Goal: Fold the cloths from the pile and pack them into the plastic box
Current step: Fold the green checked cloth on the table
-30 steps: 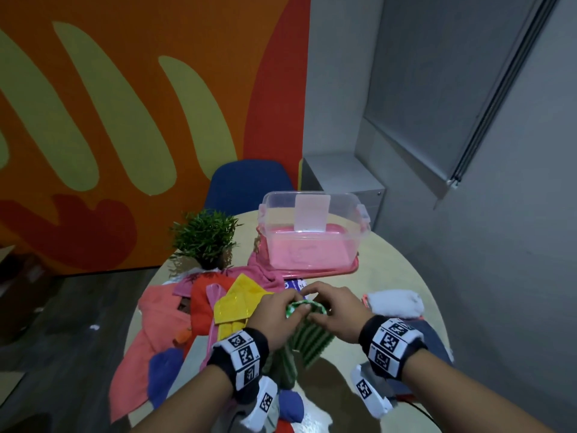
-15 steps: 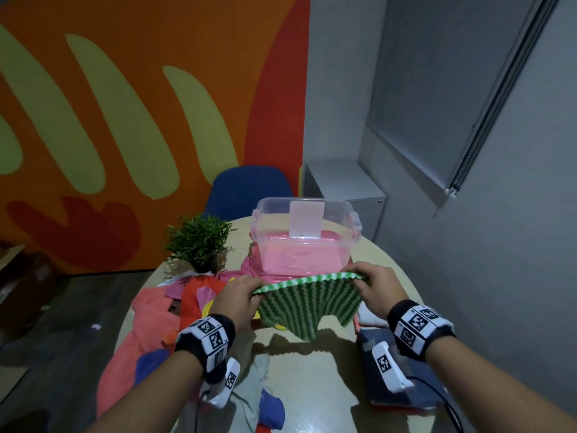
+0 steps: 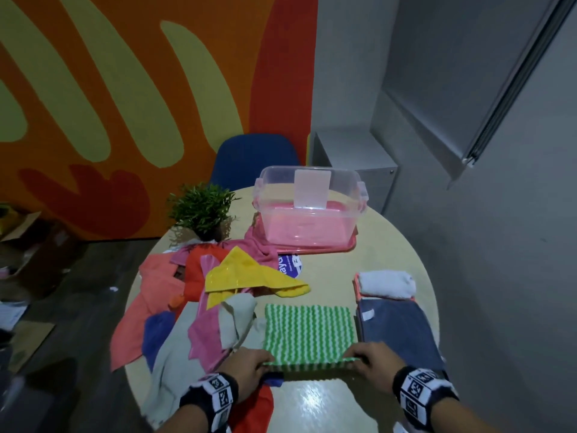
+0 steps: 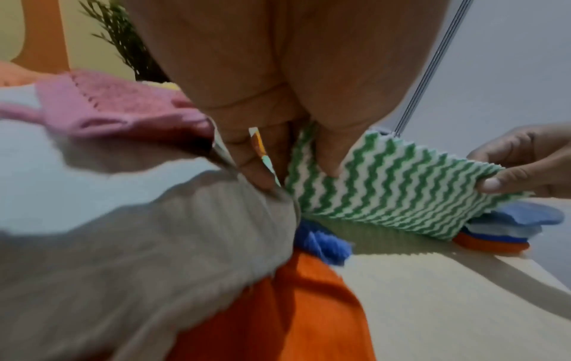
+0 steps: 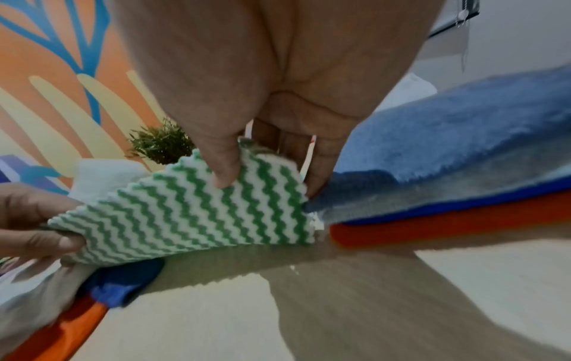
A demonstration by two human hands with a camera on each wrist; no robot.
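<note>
A green-and-white zigzag cloth lies spread flat on the round table in front of me. My left hand pinches its near left corner and my right hand pinches its near right corner; both wrist views show thumb and fingers gripping the cloth with the near edge lifted slightly. The pile of unfolded cloths sprawls to the left. The clear plastic box stands at the table's far side on a pink lid, with pink cloth inside.
A stack of folded cloths, blue on top, lies right of the green cloth, with a rolled white cloth behind it. A small potted plant stands far left. A blue chair is behind the table.
The green cloth was bunched between both hands, then held up stretched wide; now it lies flat on the table, pulled toward me, with both hands at its near corners.
</note>
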